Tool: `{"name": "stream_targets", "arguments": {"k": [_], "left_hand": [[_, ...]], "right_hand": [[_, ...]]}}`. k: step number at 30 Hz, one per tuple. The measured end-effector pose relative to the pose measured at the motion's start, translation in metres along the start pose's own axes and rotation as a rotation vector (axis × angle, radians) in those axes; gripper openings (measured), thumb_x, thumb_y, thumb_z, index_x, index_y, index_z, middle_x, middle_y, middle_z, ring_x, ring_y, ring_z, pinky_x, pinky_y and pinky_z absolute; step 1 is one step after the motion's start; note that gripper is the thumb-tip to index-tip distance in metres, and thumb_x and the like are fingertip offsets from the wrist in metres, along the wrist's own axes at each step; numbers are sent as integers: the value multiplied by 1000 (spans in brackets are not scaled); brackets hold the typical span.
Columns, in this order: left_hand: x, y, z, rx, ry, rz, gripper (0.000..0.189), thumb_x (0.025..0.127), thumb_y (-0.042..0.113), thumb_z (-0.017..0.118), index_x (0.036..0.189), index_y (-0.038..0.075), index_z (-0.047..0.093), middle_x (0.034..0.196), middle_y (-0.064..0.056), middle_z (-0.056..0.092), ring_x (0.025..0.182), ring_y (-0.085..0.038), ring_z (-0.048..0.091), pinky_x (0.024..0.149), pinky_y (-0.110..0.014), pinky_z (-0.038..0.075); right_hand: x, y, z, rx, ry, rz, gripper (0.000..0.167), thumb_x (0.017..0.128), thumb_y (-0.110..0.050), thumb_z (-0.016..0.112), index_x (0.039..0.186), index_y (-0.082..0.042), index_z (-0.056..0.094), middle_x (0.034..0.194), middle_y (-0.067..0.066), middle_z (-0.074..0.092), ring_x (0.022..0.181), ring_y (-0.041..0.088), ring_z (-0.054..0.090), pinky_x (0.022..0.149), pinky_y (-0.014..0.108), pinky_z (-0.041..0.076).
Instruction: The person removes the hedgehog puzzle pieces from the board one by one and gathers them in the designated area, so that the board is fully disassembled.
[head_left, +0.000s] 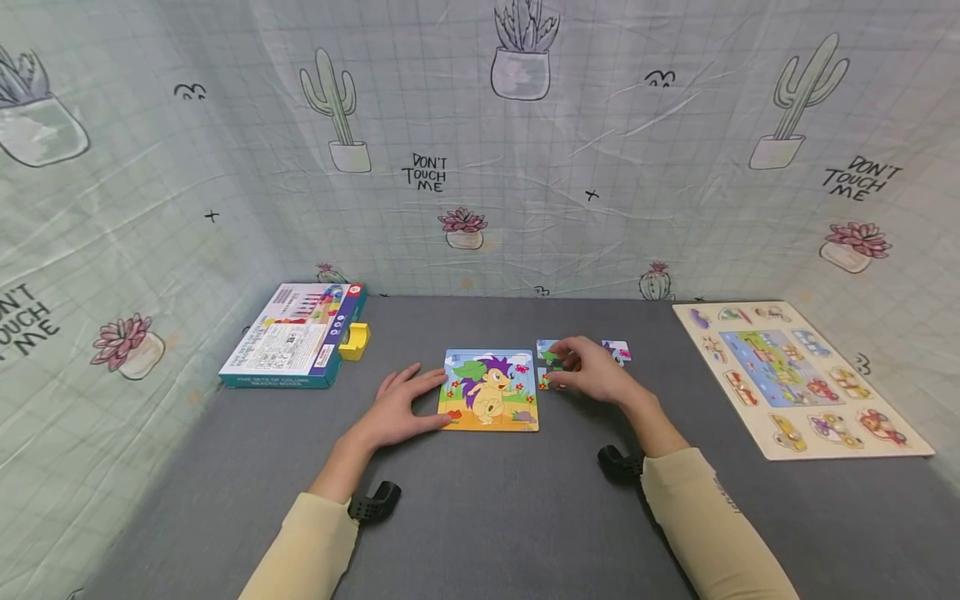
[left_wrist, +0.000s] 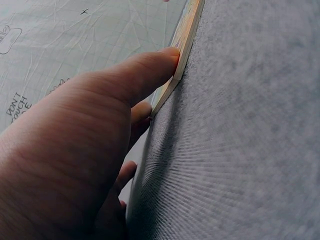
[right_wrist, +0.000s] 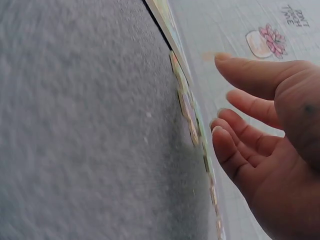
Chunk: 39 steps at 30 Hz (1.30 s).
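A hedgehog picture puzzle [head_left: 491, 390] lies flat in the middle of the grey table. My left hand [head_left: 397, 408] is spread at its left side, with the thumb on the lower left corner and a finger near the upper left edge. In the left wrist view the thumb [left_wrist: 150, 70] rests on the board's rim. Loose puzzle pieces [head_left: 545, 350] lie right of the picture, partly hidden by my right hand [head_left: 596, 372]. That hand hovers just above them, fingers loosely bent. The right wrist view shows a gap between its thumb and fingers, with nothing held, and the pieces [right_wrist: 186, 112] below.
At the left lies a boxed set [head_left: 288, 337] with a yellow plastic part [head_left: 355, 342] against its right side. A wooden peg puzzle board [head_left: 798, 379] is at the right. Another loose piece [head_left: 618, 351] lies beyond the right hand. A patterned cloth [head_left: 525, 142] hangs behind the table.
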<state>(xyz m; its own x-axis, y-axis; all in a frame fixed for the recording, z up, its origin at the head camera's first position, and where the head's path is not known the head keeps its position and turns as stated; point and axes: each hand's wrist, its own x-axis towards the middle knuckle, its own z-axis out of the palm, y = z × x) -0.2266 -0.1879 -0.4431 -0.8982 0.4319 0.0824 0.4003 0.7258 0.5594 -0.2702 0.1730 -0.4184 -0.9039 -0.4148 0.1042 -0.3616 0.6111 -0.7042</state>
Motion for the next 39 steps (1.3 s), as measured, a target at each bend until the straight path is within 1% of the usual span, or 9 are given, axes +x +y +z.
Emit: {"name": "stream_targets", "arguments": {"k": [7, 13, 17, 20, 27, 33, 39], "left_hand": [[1, -1, 1, 6, 0, -3, 75, 87, 47, 76, 148, 12, 53, 153, -7, 48, 149, -38, 20, 117, -62, 7], [1, -3, 2, 6, 1, 4, 74, 87, 47, 76, 148, 12, 54, 152, -6, 49, 150, -38, 20, 117, -62, 6], [2, -3, 3, 8, 3, 4, 74, 87, 47, 76, 148, 13, 54, 152, -6, 49, 150, -38, 20, 117, -62, 6], [2, -3, 3, 7, 2, 2, 75, 86, 48, 76, 148, 13, 54, 152, -6, 49, 150, -38, 20, 117, -62, 7], [1, -3, 2, 7, 5, -29, 75, 86, 49, 76, 149, 15, 53, 153, -5, 48, 150, -37, 19, 116, -64, 7], [1, -3, 2, 2, 2, -21, 75, 87, 49, 76, 149, 15, 53, 153, -5, 48, 150, -37, 19, 116, -65, 7], [1, -3, 3, 0, 7, -14, 74, 87, 50, 76, 149, 15, 53, 153, -5, 48, 150, -38, 19, 116, -65, 7]], "right_hand": [[2, -10, 6, 25, 7, -30, 46, 92, -15, 76, 129, 6, 60, 122, 20, 60, 103, 32, 62, 84, 45, 53], [7, -22, 15, 47, -29, -35, 46, 92, -15, 76, 130, 6, 59, 122, 19, 59, 103, 32, 62, 87, 44, 53], [13, -30, 21, 67, -53, -60, 47, 92, -15, 75, 130, 7, 59, 123, 20, 58, 104, 33, 61, 88, 44, 53], [17, -36, 25, 62, -58, -70, 47, 92, -16, 76, 130, 6, 60, 123, 19, 58, 103, 32, 62, 87, 43, 53], [27, -46, 34, 69, -84, -82, 48, 92, -17, 76, 131, 6, 59, 124, 20, 58, 101, 29, 61, 89, 42, 53], [34, -52, 43, 56, -115, -55, 49, 92, -18, 77, 132, 3, 60, 124, 15, 58, 101, 25, 59, 90, 38, 53], [38, -56, 53, 44, -141, -31, 47, 92, -18, 77, 132, 0, 60, 118, 11, 59, 96, 21, 58, 86, 35, 52]]}}
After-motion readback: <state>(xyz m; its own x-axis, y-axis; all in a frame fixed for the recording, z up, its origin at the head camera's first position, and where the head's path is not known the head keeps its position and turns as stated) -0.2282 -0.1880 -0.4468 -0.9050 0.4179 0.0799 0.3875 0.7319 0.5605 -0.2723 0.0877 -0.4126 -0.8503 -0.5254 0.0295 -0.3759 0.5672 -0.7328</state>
